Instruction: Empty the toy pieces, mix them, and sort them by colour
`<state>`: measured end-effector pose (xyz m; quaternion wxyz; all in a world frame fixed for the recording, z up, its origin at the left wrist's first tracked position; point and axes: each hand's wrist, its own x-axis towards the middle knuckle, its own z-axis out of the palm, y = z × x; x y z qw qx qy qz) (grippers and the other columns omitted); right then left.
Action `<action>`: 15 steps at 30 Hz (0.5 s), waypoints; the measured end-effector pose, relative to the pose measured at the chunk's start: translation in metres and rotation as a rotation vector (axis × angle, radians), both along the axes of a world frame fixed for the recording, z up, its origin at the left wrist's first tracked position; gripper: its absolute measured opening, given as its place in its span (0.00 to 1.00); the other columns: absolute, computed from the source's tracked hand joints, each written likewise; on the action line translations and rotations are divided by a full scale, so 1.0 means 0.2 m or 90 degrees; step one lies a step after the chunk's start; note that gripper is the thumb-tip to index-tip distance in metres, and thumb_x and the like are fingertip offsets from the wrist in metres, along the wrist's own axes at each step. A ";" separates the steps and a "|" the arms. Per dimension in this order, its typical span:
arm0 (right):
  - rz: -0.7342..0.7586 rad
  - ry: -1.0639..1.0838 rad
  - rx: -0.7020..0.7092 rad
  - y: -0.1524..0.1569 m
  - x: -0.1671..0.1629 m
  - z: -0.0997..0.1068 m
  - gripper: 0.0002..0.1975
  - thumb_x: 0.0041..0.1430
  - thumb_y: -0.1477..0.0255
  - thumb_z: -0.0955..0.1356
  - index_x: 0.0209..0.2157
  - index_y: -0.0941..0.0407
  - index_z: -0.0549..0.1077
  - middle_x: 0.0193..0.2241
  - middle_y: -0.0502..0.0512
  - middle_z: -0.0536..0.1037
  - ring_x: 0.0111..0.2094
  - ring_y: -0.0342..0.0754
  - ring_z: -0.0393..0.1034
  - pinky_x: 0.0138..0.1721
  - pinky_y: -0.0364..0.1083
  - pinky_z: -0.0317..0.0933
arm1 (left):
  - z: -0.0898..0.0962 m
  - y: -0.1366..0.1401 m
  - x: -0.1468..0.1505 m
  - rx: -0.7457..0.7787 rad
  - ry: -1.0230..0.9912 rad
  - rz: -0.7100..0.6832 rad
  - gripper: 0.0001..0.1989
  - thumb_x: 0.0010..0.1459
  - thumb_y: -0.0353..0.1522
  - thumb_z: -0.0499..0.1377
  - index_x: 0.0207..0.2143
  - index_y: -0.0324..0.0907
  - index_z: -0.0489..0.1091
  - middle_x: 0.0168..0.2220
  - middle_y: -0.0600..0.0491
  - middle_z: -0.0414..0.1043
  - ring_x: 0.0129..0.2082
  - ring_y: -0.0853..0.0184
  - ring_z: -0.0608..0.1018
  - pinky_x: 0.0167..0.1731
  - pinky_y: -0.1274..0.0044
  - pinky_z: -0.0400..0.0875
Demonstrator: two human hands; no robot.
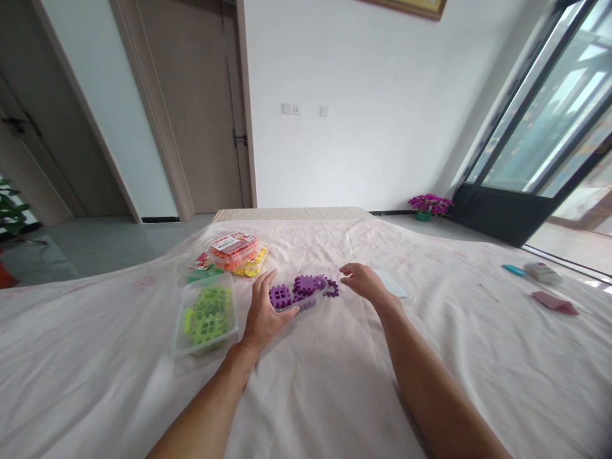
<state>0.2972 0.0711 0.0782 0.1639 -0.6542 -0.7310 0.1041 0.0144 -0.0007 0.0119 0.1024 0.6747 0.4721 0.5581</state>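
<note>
A small clear plastic container (313,298) holds purple interlocking block pieces (306,285), some square with window-like holes. One purple gear-shaped piece (331,287) shows at its right end. My left hand (265,310) is closed around the container's left end, thumb along the near side. My right hand (364,280) hovers just right of the purple pieces, fingers bent and a little apart, with nothing visible in them. To the left of my left hand, a translucent tub (180,331) holds lime-green block pieces (209,312).
Behind the tub, lidded packs of orange pieces (234,248) and yellow pieces (251,262) are stacked, with a green pack (203,273) beside them. A pale flat sheet (393,284) lies beyond my right wrist. Far right are a white bundle (544,273) and a pink cloth (554,302).
</note>
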 end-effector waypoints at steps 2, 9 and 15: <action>-0.003 -0.006 -0.021 0.00 0.00 -0.02 0.20 0.55 0.66 0.69 0.50 0.55 0.76 0.46 0.57 0.79 0.44 0.52 0.74 0.42 0.46 0.62 | 0.00 0.00 0.00 0.000 -0.004 -0.003 0.45 0.44 0.33 0.70 0.63 0.47 0.53 0.61 0.44 0.55 0.62 0.54 0.62 0.60 0.59 0.63; 0.082 -0.059 -0.051 0.00 -0.09 -0.08 0.33 0.47 0.60 0.74 0.56 0.52 0.71 0.50 0.59 0.76 0.50 0.56 0.70 0.46 0.47 0.61 | 0.00 0.00 0.00 0.001 0.007 -0.001 0.45 0.44 0.33 0.69 0.63 0.47 0.54 0.60 0.44 0.55 0.62 0.53 0.62 0.59 0.59 0.63; 0.113 -0.094 -0.023 -0.01 -0.10 -0.08 0.20 0.48 0.67 0.73 0.45 0.54 0.78 0.42 0.57 0.78 0.43 0.52 0.72 0.42 0.43 0.60 | -0.01 0.01 0.00 0.002 0.014 0.001 0.45 0.44 0.34 0.70 0.63 0.46 0.53 0.61 0.43 0.55 0.63 0.53 0.61 0.60 0.59 0.62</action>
